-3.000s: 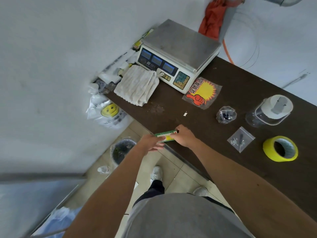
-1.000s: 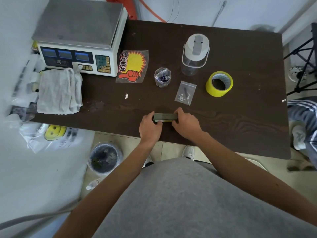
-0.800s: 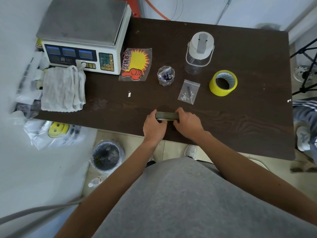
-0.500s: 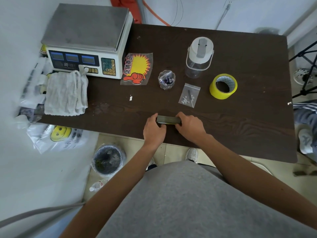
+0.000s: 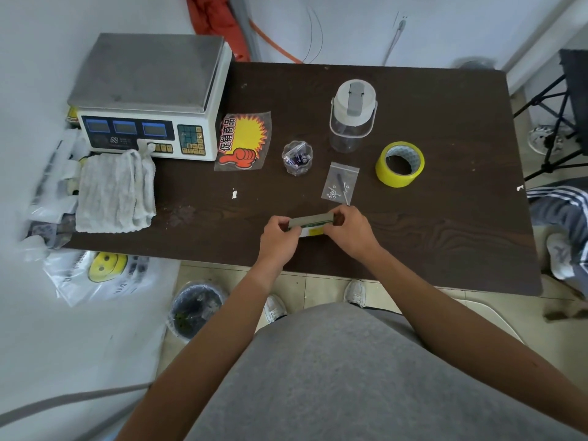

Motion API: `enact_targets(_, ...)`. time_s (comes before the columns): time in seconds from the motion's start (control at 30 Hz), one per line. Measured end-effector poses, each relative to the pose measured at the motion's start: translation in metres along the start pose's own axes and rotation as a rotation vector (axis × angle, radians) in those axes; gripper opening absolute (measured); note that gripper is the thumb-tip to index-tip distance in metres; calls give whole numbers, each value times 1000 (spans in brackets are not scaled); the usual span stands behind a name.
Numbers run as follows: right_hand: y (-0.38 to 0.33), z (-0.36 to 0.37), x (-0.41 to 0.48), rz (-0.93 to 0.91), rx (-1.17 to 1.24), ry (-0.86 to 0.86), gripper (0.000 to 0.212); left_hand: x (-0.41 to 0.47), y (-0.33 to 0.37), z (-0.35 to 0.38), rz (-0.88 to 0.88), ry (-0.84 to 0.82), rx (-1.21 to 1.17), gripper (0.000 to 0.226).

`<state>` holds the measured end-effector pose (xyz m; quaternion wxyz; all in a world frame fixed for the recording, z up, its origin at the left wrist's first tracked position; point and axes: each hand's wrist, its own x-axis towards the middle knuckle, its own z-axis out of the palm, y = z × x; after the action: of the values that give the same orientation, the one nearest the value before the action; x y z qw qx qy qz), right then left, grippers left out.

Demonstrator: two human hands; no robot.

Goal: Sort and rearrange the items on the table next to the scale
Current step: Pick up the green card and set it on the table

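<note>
A small flat green-and-yellow box (image 5: 310, 222) is held on edge just above the dark wooden table (image 5: 445, 237), near its front edge. My left hand (image 5: 278, 238) pinches its left end and my right hand (image 5: 350, 232) grips its right end. The scale (image 5: 149, 100) stands at the table's far left corner. Beside it lie a red-and-yellow promo sticker bag (image 5: 243, 141), a small clear cup of bits (image 5: 297, 158), a zip bag of screws (image 5: 339, 183), a clear jar with a grey lid (image 5: 353, 114) and a yellow tape roll (image 5: 400, 163).
A folded white towel (image 5: 116, 192) lies in front of the scale. A smiley-face plastic bag (image 5: 105, 272) hangs off the table's left end, and a bin (image 5: 195, 308) stands on the floor below. A tripod (image 5: 560, 122) and another person's leg (image 5: 560, 214) are at the right.
My view has shifted from the table's left end to face it squarely. Both hands keep hold of the box, which has tipped a little, so its yellow face shows.
</note>
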<state>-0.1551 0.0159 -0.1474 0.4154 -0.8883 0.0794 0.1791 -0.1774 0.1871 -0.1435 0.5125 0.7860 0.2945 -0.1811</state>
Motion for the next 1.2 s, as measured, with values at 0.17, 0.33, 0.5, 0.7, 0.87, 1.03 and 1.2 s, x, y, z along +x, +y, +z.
enact_targets(0.17, 3, -2, 2, 51, 68, -46, 37, 5, -2, 5, -84, -45, -148, 29)
enact_targets(0.33, 2, -1, 1, 144, 192, -123, 40, 7, -4, 7, -109, -41, -173, 31)
enact_targets(0.5, 5, 4, 4, 167, 150, -107, 42, 10, -9, 8, -100, -23, -115, 35)
enact_targets(0.7, 7, 8, 6, 185, 118, -151, 43, 7, -13, 5, -131, 1, -115, 35)
enact_targets(0.87, 8, 11, 8, 207, 91, -148, 41, 2, -9, 3, -119, 29, -72, 26)
enact_targets(1.03, 8, 16, 8, 215, 71, -154, 43, -2, -6, 2, -49, 11, 53, 32)
enact_targets(1.2, 8, 19, 10, 218, 77, -153, 43, -4, -7, 0, -57, 10, 31, 27)
